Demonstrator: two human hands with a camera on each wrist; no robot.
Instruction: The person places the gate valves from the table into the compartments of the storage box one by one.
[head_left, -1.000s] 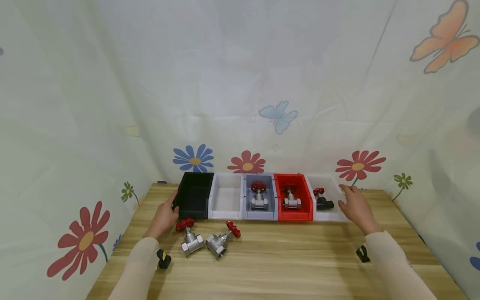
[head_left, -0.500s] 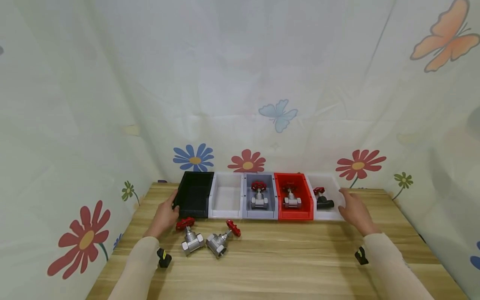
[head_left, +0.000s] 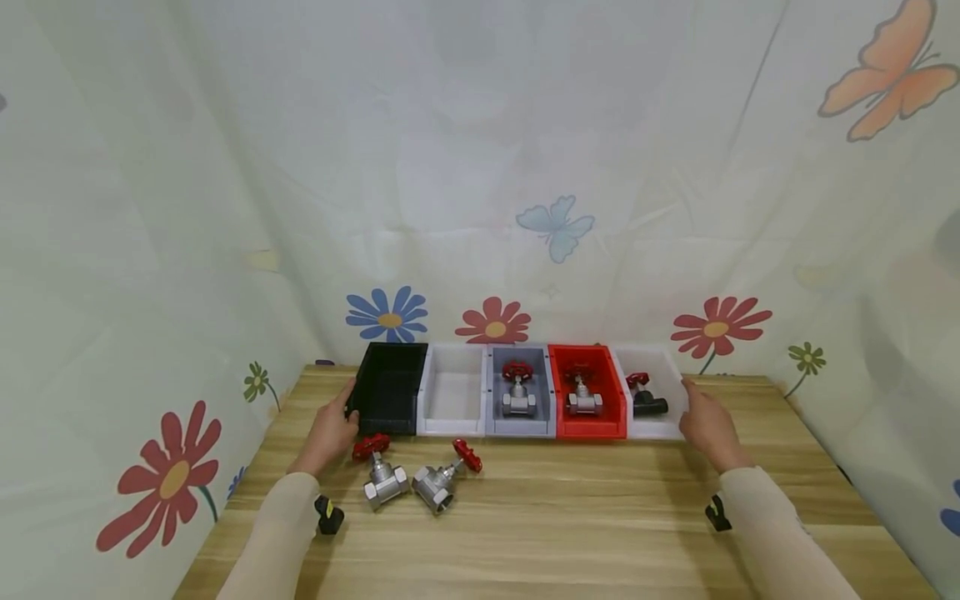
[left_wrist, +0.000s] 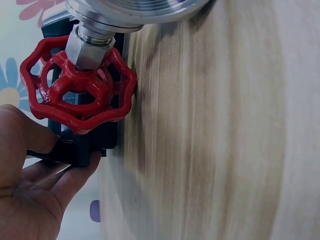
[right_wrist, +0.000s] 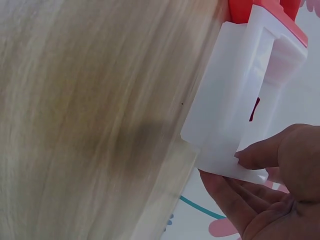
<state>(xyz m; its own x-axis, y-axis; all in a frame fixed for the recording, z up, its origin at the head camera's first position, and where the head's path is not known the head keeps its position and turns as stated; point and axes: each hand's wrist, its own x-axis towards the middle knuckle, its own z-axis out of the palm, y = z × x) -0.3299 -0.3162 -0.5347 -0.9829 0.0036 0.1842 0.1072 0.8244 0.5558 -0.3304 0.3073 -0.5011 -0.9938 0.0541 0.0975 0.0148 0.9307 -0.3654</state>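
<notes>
My left hand (head_left: 327,432) pinches the outer wall of the black bin (head_left: 390,387), thumb inside and fingers underneath in the left wrist view. At the other end of the row, my right hand (head_left: 711,427) pinches the side wall of the right-hand white bin (right_wrist: 225,95). A black valve (head_left: 648,406) with a red handwheel lies in that bin. One steel valve (head_left: 518,400) sits in the grey bin (head_left: 521,430), another steel valve (head_left: 584,400) in the red bin (head_left: 591,430). The second white bin (head_left: 453,400), beside the black one, holds nothing visible.
Two steel valves with red handwheels lie on the wooden table (head_left: 570,525) before the row: a left valve (head_left: 385,485) close to my left hand and a right valve (head_left: 437,488). A flower-printed curtain (head_left: 450,167) hangs right behind the bins.
My right hand has closed in on the right-hand white bin's side wall and now grips it. My left hand stays on the black bin; the valves have not moved.
</notes>
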